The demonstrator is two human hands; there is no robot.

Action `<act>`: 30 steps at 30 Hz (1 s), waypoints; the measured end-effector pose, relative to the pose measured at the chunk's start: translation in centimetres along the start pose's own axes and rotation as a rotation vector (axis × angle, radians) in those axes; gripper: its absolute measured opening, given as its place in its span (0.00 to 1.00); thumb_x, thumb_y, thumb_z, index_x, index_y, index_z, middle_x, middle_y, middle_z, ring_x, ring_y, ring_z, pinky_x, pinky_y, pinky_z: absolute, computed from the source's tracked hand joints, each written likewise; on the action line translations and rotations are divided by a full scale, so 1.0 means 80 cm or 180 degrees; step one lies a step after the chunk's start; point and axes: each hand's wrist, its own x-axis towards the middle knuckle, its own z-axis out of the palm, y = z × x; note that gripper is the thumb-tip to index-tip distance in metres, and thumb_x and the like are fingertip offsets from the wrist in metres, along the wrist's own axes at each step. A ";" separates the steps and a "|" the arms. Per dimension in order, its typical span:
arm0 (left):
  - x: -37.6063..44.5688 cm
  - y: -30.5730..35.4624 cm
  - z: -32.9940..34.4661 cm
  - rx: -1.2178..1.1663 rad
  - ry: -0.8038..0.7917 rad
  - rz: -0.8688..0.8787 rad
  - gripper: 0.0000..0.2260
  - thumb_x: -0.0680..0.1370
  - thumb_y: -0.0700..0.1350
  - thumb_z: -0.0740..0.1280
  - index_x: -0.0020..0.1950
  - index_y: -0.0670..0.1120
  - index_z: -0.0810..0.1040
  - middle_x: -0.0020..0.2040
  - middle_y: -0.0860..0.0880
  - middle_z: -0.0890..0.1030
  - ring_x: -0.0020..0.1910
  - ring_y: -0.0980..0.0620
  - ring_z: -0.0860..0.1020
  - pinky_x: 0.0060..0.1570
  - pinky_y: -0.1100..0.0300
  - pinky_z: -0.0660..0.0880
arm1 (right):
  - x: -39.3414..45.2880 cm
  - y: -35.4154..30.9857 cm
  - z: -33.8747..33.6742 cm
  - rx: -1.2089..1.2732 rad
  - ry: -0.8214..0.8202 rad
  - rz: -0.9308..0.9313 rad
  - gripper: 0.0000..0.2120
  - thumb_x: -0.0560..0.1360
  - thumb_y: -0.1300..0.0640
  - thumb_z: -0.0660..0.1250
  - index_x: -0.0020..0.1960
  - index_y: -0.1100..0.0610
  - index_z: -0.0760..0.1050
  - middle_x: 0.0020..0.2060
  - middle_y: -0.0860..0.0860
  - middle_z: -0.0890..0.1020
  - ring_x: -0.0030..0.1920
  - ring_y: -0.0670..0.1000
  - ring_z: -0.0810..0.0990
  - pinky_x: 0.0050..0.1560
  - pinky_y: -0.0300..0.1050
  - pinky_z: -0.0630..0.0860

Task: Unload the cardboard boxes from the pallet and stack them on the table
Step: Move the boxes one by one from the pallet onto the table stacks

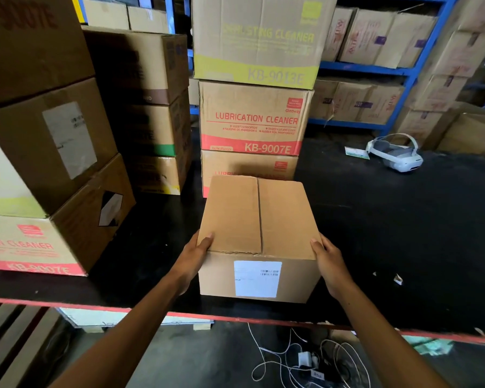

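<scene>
A plain cardboard box point(259, 236) with a white barcode label on its near face rests on the black table point(389, 233), near the red front edge. My left hand point(192, 260) grips its left side and my right hand point(329, 264) grips its right side, thumbs on the top. Directly behind it rises a stack of three printed boxes point(254, 119), red "Lubrication Cleaner" ones below a yellow-banded one. Further stacks stand at the left point(48, 152) and at the back left point(149, 113). A wooden pallet point(14, 340) shows at the lower left, under the table's edge.
A white headset point(398, 154) and a small card point(356, 152) lie on the table at the back right. Blue shelving point(375, 70) full of boxes lines the far wall. White cables and a charger point(303, 359) lie on the floor below the table's edge.
</scene>
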 end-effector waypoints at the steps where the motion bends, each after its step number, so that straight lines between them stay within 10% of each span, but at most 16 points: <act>1: 0.001 -0.001 -0.001 0.0012 -0.0010 0.0011 0.21 0.81 0.56 0.58 0.72 0.51 0.68 0.62 0.48 0.78 0.55 0.52 0.78 0.50 0.59 0.72 | 0.000 0.002 0.000 0.0000 0.0007 0.0005 0.18 0.82 0.52 0.58 0.71 0.51 0.70 0.58 0.51 0.81 0.55 0.50 0.79 0.54 0.46 0.74; 6: 0.000 0.000 -0.003 0.0082 -0.0004 0.0003 0.21 0.81 0.57 0.58 0.72 0.51 0.69 0.61 0.49 0.79 0.54 0.53 0.78 0.50 0.60 0.73 | -0.009 -0.005 0.006 -0.0117 0.0141 -0.0005 0.17 0.81 0.54 0.58 0.68 0.55 0.72 0.58 0.54 0.81 0.51 0.48 0.79 0.47 0.44 0.75; 9: -0.005 0.000 -0.011 0.0186 0.0017 -0.0060 0.28 0.77 0.61 0.60 0.74 0.51 0.65 0.67 0.48 0.75 0.60 0.50 0.76 0.62 0.54 0.72 | -0.014 -0.013 0.019 -0.1041 0.0725 -0.0332 0.23 0.79 0.54 0.60 0.73 0.57 0.66 0.72 0.55 0.69 0.71 0.54 0.67 0.71 0.52 0.64; 13: -0.026 -0.002 -0.041 0.0535 0.0243 -0.0112 0.28 0.79 0.58 0.59 0.77 0.53 0.59 0.77 0.47 0.62 0.74 0.44 0.63 0.72 0.47 0.61 | -0.039 -0.041 0.077 -0.1302 0.0740 -0.1509 0.19 0.76 0.57 0.62 0.66 0.59 0.74 0.68 0.55 0.74 0.71 0.54 0.65 0.73 0.53 0.59; 19: -0.085 -0.018 -0.173 0.0646 0.0442 0.0045 0.23 0.80 0.53 0.61 0.74 0.50 0.65 0.64 0.52 0.72 0.66 0.54 0.70 0.63 0.60 0.66 | -0.103 -0.063 0.255 -0.1184 -0.0270 -0.2344 0.15 0.74 0.55 0.62 0.58 0.58 0.79 0.54 0.54 0.82 0.57 0.48 0.72 0.65 0.53 0.66; 30: -0.312 -0.133 -0.613 0.0521 0.2561 -0.0556 0.11 0.80 0.53 0.61 0.62 0.56 0.70 0.53 0.57 0.77 0.52 0.58 0.77 0.49 0.62 0.75 | -0.320 -0.074 0.708 -0.1333 -0.2894 -0.2389 0.21 0.73 0.51 0.63 0.62 0.60 0.76 0.59 0.55 0.81 0.60 0.55 0.78 0.64 0.52 0.71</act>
